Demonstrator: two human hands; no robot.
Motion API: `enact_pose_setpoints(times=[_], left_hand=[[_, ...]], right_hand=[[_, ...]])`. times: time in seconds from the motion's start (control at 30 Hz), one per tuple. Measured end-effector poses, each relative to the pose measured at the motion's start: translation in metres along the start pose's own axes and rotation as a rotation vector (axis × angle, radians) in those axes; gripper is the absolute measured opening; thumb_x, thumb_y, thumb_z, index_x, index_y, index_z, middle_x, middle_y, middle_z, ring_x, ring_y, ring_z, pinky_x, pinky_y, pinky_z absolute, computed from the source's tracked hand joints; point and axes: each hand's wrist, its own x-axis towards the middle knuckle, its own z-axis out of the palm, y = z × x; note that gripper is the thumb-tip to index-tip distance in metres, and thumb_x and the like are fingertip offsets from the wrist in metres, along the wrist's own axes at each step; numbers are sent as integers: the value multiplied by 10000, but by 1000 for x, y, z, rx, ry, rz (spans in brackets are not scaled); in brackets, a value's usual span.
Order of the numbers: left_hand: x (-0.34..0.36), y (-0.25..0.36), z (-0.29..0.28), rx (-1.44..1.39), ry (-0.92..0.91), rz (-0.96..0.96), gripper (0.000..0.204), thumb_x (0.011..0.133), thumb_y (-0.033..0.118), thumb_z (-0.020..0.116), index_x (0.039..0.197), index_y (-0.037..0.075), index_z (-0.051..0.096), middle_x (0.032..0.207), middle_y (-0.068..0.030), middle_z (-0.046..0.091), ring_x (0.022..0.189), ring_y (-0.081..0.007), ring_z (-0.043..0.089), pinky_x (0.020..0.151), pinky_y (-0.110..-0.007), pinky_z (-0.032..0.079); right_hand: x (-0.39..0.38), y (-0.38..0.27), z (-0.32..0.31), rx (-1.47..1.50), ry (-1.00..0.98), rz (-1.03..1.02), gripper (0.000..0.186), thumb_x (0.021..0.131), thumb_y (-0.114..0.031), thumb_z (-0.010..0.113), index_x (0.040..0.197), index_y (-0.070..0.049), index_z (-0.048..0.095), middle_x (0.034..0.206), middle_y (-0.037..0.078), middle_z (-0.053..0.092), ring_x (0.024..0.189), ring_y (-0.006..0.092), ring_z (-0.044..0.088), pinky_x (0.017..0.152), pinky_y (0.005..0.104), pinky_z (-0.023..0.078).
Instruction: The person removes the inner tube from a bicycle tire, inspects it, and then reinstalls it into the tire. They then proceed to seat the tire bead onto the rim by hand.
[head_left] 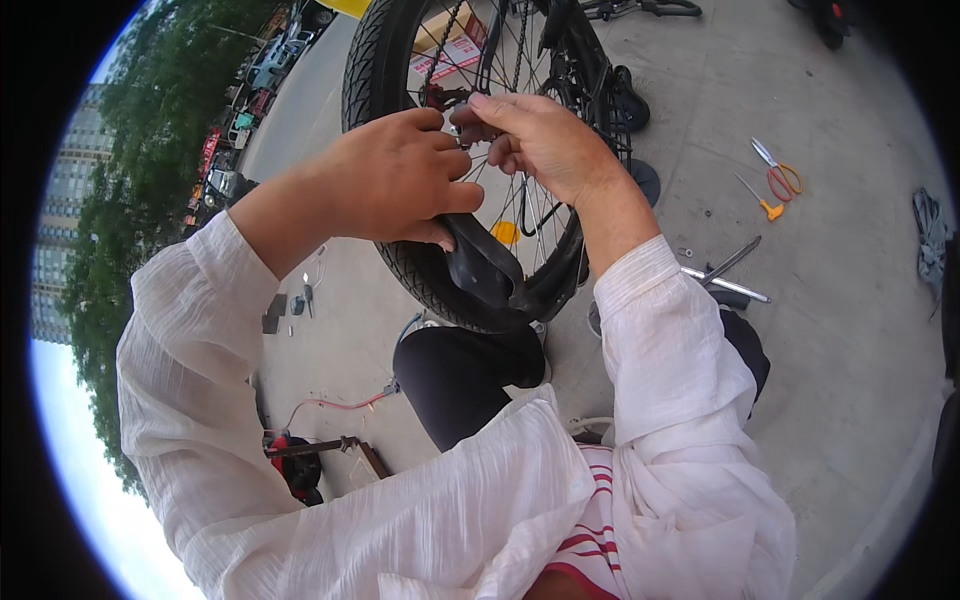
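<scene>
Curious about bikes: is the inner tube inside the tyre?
Partly out: the inner tube bulges beside the tyre, below the left hand.

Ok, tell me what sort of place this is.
Apparently an outdoor, possibly roadside, bike-repair spot: a bicycle wheel is close ahead, scissors lie on the pavement, and trees show at left.

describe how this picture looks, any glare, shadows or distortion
Head view: fisheye distortion, with black corners; head view: the sky is nearly white at lower left, with a blue fringe; head view: the tyre tread reads clearly, shadows on the pavement look soft.
</scene>
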Motion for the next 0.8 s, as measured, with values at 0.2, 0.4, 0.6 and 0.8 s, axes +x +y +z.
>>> enact_pose_setpoints(times=[0.2,0.4,0.6,0.8], left_hand=[[0,0,5,14,25,-18,385,749,447,747,941,150,595,869,-4,585,916,-210,587,934,-374,418],[3,-1,4,117,-12,-34,340,838,487,661,919,159,619,833,17,585,898,-171,597,878,-344,406],[6,-3,-3,204,-20,-20,338,799,476,687,896,160,617,807,32,587,863,-165,605,853,-324,420],[13,-7,-8,53,-89,-59,174,802,258,720,847,135,605,786,-1,560,832,-182,565,858,-340,415]], right_hand=[[-81,30,17,-71,-158,-4,456,882,-289,740,1194,16,606,996,79,670,851,142,610,778,275,497],[-101,82,63,-105,34,-110,358,871,-168,725,1150,9,586,955,79,663,844,159,612,816,308,500],[-90,115,82,-220,348,-252,275,875,-90,661,1108,-3,544,857,170,660,797,327,677,725,362,516],[-84,115,77,-685,399,-160,369,885,-142,672,1187,-38,489,843,150,665,787,351,686,689,404,525]])
